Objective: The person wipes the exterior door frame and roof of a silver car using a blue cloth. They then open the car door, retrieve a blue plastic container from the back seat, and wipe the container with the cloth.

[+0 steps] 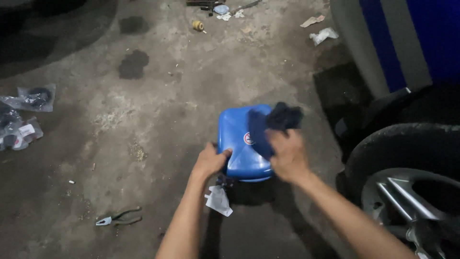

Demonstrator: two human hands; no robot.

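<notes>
Here the left hand (209, 162) curls its fingers over the near left edge of a blue plastic can (239, 144) standing on the concrete floor (191, 86). The right hand (286, 156) is closed around a dark cloth (280, 120), pressing it on the can's top. Pliers (119, 218) lie nearby, a car wheel (407, 187) to the right.

Bare floor (158, 110) lies open left and far of the blue can (237, 139); the wheel (407, 182) crowds its right, pliers (119, 218) lie near left.
</notes>
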